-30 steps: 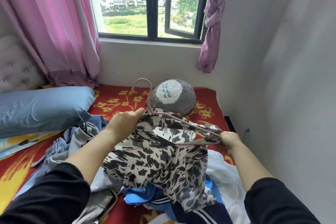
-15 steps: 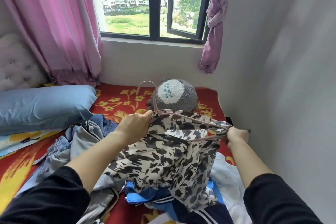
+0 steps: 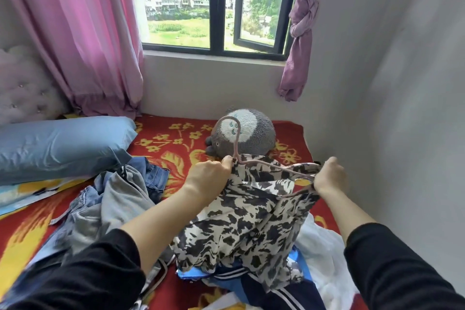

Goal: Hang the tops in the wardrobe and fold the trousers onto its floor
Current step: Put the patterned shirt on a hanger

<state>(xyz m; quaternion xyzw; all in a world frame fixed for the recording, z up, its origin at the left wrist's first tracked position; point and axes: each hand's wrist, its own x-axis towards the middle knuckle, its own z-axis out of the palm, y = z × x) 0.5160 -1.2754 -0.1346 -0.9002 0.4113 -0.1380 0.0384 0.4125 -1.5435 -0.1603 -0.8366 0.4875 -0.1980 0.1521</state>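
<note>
Your left hand [image 3: 208,178] has its fingers curled tight round the collar of the patterned top [image 3: 246,221], right at the foot of the hanger [image 3: 237,142] hook, while your right hand [image 3: 329,176] pinches the cloth over the hanger's right end. Both hands hold the garment just above the heap, in the near middle of the bed [image 3: 176,143]. The job in hand looks like seating the top on the hanger, so pull the right shoulder fully over that end until the seam sits on it, and check the left shoulder, which your left hand hides from view. Hold the hook upright and clear of the collar so it does not slip back inside. Before you lift away, let the hem drop free: it drapes over the striped trousers [image 3: 284,292] and a white garment [image 3: 319,246] beneath, and could drag them along. The jeans [image 3: 156,176] and grey clothes [image 3: 120,191] lie to the left, near the pillow [image 3: 63,143], and a plush toy [image 3: 254,143] sits just beyond the hook. The wardrobe is not in view, so carry the top by the hook once it hangs evenly.
</note>
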